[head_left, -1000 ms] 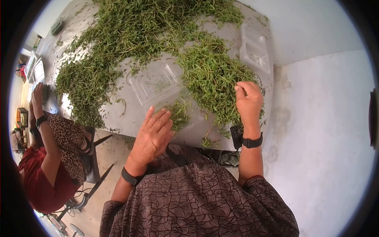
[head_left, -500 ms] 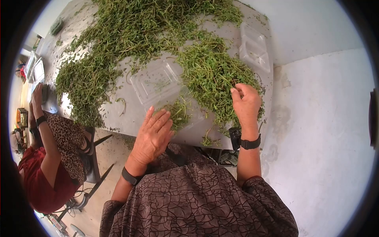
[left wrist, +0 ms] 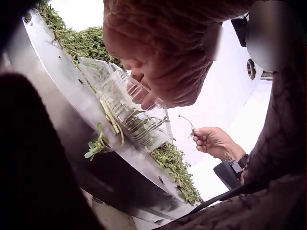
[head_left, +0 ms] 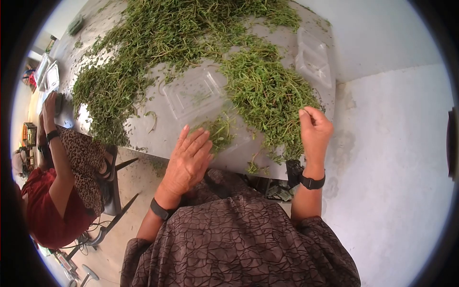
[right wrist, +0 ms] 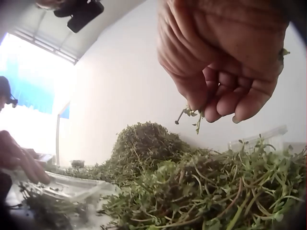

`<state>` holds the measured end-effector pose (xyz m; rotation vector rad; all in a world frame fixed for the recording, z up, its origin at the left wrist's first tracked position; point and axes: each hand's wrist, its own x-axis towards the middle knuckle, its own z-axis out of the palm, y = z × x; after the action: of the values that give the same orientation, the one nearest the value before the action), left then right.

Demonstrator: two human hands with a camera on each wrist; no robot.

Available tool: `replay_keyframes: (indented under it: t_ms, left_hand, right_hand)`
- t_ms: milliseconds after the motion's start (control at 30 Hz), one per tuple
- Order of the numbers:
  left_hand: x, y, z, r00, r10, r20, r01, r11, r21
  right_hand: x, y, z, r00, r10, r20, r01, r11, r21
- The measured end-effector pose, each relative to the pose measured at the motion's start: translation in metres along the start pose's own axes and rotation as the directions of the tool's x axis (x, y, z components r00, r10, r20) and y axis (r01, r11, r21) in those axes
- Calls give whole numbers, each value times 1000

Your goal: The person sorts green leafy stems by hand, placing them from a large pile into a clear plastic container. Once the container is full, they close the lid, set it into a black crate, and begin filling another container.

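Compared with the earlier frame, the right hand [head_left: 316,136] has shifted outward to the person's right, toward the outer edge of the heap of leafy greens [head_left: 267,88] on the tabletop [head_left: 165,139], while the left hand [head_left: 185,165] stays almost where it was. The right hand is raised with its fingers curled, pinching a small green sprig [left wrist: 191,125] between thumb and fingertips, above the heap. The left hand reaches forward with fingers nearly straight and close together, over the near side of a clear plastic container [head_left: 193,95] with some greens in it
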<state>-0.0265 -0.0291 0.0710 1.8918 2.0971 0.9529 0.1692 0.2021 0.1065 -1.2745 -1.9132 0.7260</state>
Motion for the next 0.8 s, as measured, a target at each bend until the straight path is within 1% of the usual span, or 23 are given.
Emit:
replay_keyframes:
  t_ms: [67, 133, 200, 267, 333, 367, 433, 467, 533, 567, 600, 667, 800]
  left_hand:
    - [-2, 0, 1, 1000, -3, -21, 3, 1000, 0]
    - [-5, 0, 0, 999, -11, -38, 12, 1000, 3]
    - [-7, -2, -1, 997, 18, -79, -15, 999, 44]
    - [-12, -4, -1, 996, -9, -87, 11, 999, 31]
    - [-17, -6, -1, 995, -35, -94, 36, 999, 13]
    - [-18, -6, -2, 993, -41, -115, 43, 999, 12]
    - [-21, -8, -3, 990, -52, -134, 54, 998, 14]
    - [-23, -9, -4, 988, -58, -142, 60, 998, 12]
    - [-24, -10, -5, 986, -65, -151, 67, 998, 10]
    - [-25, -10, -6, 986, -64, -155, 68, 998, 17]
    - [-25, -10, -7, 985, -64, -158, 69, 997, 24]
    - [-26, -11, -8, 985, -66, -163, 70, 997, 22]
    - [-25, -13, -6, 986, -64, -156, 66, 998, 11]
  right_hand:
    - [-3, -11, -9, 993, 87, 76, -99, 981, 164]
    - [-10, -22, -11, 993, 64, 101, -81, 981, 176]
    - [-20, -36, -6, 984, -15, 176, -11, 990, 143]
    - [-32, -47, 7, 965, -139, 222, 104, 981, 163]
    - [-44, -55, 23, 933, -210, 292, 171, 973, 155]
    - [-50, -58, 30, 932, -209, 297, 167, 973, 158]
    - [-59, -61, 44, 861, -315, 400, 306, 948, 87]
    - [-61, -62, 50, 859, -314, 403, 304, 948, 91]
    - [-64, -64, 57, 788, -394, 473, 375, 917, 138]
    - [-64, -65, 57, 757, -373, 536, 371, 921, 116]
    - [-64, -63, 57, 756, -372, 539, 371, 921, 116]
    - [-64, -60, 58, 759, -434, 485, 429, 894, 128]
    - [-62, -57, 54, 749, -405, 524, 406, 906, 120]
